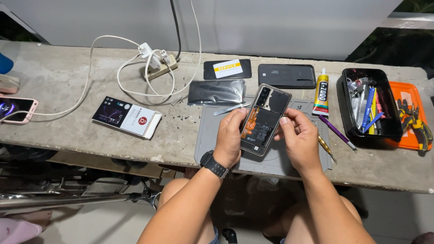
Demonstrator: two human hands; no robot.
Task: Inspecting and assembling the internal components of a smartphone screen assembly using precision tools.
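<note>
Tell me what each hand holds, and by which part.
Both hands hold one opened phone, back cover off. The left hand has its grip on the left long edge, the right hand on the right long edge.

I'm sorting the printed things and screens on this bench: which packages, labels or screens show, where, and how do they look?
Flat box: left of centre, black and white with a red round mark.
Pink phone: far left edge, screen lit, on a white cable.
Black phone: at the back, yellow and white label.
Glue tube: right of the grey mat, yellow label, white nozzle.
Opened phone: in both hands, orange part inside.
</note>
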